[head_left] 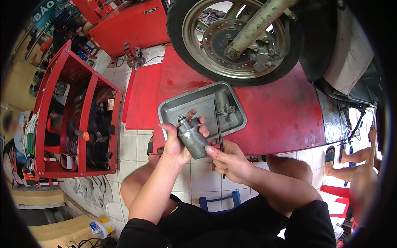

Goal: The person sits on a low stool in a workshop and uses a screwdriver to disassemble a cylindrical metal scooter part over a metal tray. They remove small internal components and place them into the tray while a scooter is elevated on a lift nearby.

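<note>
My left hand (173, 144) grips a grey, weathered metal cylinder (193, 140) with a narrower fitting on its upper end, held tilted over the near side of a metal tray (173, 103). My right hand (230, 163) is closed around a long dark rod-like tool (218, 122) standing nearly upright, and its thumb touches the cylinder's lower end. A second grey metal cylinder with a flange (223, 102) lies inside the tray, behind the rod.
The tray sits on a red platform (281, 115) below a motorbike's front wheel (182, 49). A red shelved cart (42, 120) stands left, red equipment (124, 29) behind. Other people (64, 31) are at left and right (364, 155). A blue stool (219, 197) is below me.
</note>
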Demonstrator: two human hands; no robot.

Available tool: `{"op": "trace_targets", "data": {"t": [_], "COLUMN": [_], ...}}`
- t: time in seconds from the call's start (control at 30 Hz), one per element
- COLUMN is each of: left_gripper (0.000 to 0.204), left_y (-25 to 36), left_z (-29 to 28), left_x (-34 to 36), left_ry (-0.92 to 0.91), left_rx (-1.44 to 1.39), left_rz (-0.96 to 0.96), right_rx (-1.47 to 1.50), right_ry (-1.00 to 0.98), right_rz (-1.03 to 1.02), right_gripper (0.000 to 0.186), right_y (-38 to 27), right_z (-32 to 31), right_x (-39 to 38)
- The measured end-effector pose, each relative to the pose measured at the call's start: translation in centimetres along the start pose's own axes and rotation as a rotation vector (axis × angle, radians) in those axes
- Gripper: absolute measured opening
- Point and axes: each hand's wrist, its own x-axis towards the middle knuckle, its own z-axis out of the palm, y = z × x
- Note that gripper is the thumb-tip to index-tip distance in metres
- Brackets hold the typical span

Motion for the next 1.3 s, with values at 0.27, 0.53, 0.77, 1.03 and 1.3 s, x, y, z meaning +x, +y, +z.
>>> {"op": "trace_targets", "data": {"t": [0.27,0.53,0.77,1.03,1.3], "left_gripper": [0.098,0.074,0.068,0.068,0.068], "left_y": [-1.4,-3.1,-2.4,-2.2,-2.7], "left_z": [2.4,2.5,3.3,3.4,3.8], "left_x": [0.4,-0.9,-1.0,-0.9,-1.0], "left_ry": [0.241,0.725,0.651,0.598,0.722], "left_rx": [0.417,0.056,-0.005,0.096,-0.062], "left_rz": [0.155,0.122,0.228,0.251,0.177], "right_rx": [-0.373,-1.038,-1.085,-0.880,-0.984], "right_ry": [0.296,0.513,0.431,0.421,0.390], "right_rz": [-0.437,-0.794,-0.857,-0.873,-0.869], "right_gripper": [0.043,0.057,0.058,0.056,0.058], "right_y": [0.3,1.4,1.0,2.1,2.6], "right_z": [-0.9,-0.8,0.6,-0.2,-0.6], "right_x": [1.4,2.0,1.8,2.7,2.6]}}
